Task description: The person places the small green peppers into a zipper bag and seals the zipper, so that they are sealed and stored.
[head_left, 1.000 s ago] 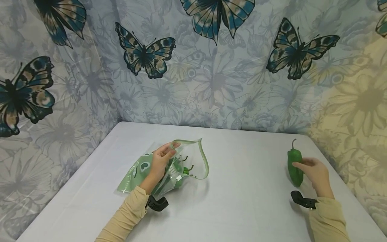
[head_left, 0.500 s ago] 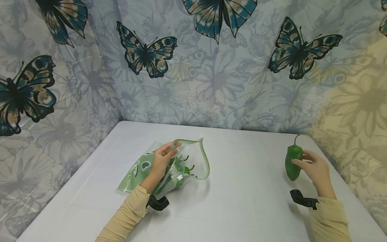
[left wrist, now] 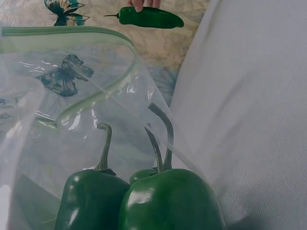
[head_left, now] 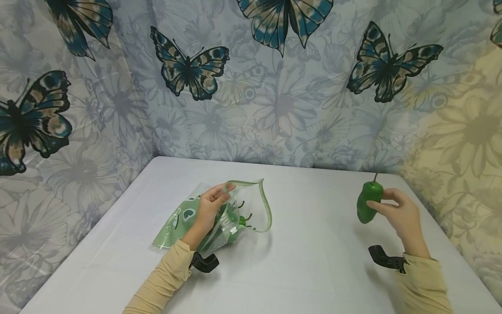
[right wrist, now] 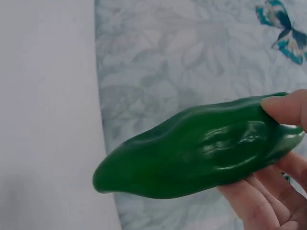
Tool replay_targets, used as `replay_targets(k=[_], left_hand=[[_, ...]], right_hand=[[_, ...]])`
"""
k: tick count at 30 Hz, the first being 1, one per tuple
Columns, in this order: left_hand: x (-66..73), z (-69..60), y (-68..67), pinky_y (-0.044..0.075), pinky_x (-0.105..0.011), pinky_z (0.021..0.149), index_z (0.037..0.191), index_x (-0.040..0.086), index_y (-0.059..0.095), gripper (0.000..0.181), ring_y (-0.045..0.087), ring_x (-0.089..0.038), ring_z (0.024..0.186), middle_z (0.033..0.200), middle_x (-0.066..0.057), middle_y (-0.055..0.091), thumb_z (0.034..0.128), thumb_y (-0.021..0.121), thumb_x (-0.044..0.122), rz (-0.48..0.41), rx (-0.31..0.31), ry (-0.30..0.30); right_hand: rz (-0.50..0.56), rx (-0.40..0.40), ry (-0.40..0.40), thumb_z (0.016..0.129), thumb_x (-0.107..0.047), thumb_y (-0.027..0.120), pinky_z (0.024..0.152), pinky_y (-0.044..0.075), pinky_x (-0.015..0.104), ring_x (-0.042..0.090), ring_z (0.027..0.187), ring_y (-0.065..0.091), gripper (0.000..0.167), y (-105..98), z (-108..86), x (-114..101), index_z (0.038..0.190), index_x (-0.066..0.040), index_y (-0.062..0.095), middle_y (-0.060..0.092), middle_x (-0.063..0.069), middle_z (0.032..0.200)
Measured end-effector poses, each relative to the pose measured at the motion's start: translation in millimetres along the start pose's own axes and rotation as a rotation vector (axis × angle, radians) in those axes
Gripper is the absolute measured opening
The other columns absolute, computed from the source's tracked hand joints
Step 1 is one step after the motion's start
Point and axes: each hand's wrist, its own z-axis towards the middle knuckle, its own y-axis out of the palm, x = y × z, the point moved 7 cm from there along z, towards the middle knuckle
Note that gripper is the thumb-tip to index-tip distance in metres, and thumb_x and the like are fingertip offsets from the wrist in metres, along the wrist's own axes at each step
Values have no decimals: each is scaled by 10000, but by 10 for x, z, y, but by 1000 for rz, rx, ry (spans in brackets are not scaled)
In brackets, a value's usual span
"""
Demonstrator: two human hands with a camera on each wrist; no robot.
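Observation:
A long green pepper (head_left: 368, 207) with a thin stem is held above the right part of the table by my right hand (head_left: 400, 218), thumb on one side and fingers on the other. The right wrist view shows the same pepper (right wrist: 192, 148) close up, its tapered end pointing left. My left hand (head_left: 209, 207) pinches the rim of a clear zip bag (head_left: 268, 209) with green edging and keeps its mouth spread. Inside the bag, in the left wrist view, lie several green peppers (left wrist: 168, 203), stems toward the opening. Part of the bag is hidden behind the left hand.
The bag rests on a white table (head_left: 306, 244), left of its middle. Behind the table hangs a cloth backdrop (head_left: 282, 104) printed with butterflies and flowers. A black wrist mount (head_left: 205, 263) sits on the left wrist, and another black mount (head_left: 386, 259) on the right.
My right hand has lifted the pepper off the table and carried it a little to the left. The left hand and the bag have stayed nearly still.

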Motion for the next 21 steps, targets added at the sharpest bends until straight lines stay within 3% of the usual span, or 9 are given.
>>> replay_targets(k=[2, 6, 9, 11, 14, 16, 17, 21], left_hand=[[-4, 1, -2, 315, -484, 941, 1034, 199, 655, 254, 556, -134, 984, 1006, 29, 647, 789, 677, 260, -1, 2, -8], [2, 0, -8, 257, -567, 927, 1023, 206, 658, 232, 541, -152, 1028, 999, 33, 649, 795, 675, 247, 4, 9, -9], [12, -15, -21, 260, -569, 924, 1016, 201, 659, 219, 539, -155, 1034, 992, 35, 650, 800, 674, 230, 7, 18, -7], [11, -23, -26, 257, -567, 926, 1015, 198, 659, 220, 541, -156, 1031, 991, 32, 651, 797, 677, 222, 0, 22, -8], [2, -29, -27, 253, -568, 928, 1018, 184, 659, 236, 537, -159, 1037, 991, 24, 652, 788, 684, 230, -14, 27, -14], [-4, -27, -20, 263, -559, 929, 1022, 178, 659, 247, 530, -166, 1047, 995, 22, 651, 785, 684, 244, -16, 24, -14], [-4, -24, -14, 278, -547, 930, 1024, 174, 660, 252, 525, -171, 1056, 997, 22, 650, 785, 681, 255, -14, 21, -13], [-5, -11, 3, 355, -475, 914, 1030, 150, 661, 251, 514, -191, 1075, 1006, 15, 648, 797, 671, 242, -5, 1, 5]], right_hand=[[32, -1, -54, 736, -227, 755, 651, 440, 306, -1, 704, 597, 367, 21, -84, -233, 1024, -70, 590, 566, -5, 955], [93, 64, -105, 706, -118, 774, 589, 448, 158, 38, 692, 613, 325, 44, -145, -347, 985, -57, 619, 583, 7, 917], [106, 72, -172, 700, -108, 777, 599, 457, 143, 43, 702, 617, 303, 68, -175, -414, 955, -58, 620, 576, 13, 903], [222, 71, -206, 690, -28, 768, 600, 455, 135, 61, 697, 623, 273, 83, -189, -441, 924, -38, 628, 576, 24, 893], [258, 65, -237, 706, -8, 748, 625, 462, 142, 63, 720, 622, 249, 102, -228, -555, 912, -2, 609, 565, 21, 907], [303, 83, -250, 702, 25, 736, 616, 456, 133, 61, 736, 610, 235, 106, -204, -520, 895, 11, 603, 563, 31, 899], [235, 96, -242, 712, -14, 741, 623, 454, 137, 51, 753, 598, 237, 104, -205, -533, 892, 4, 588, 552, 31, 903], [230, 145, -236, 693, -4, 752, 600, 447, 145, 100, 777, 578, 261, 128, -107, -354, 867, -2, 557, 523, 77, 905]])
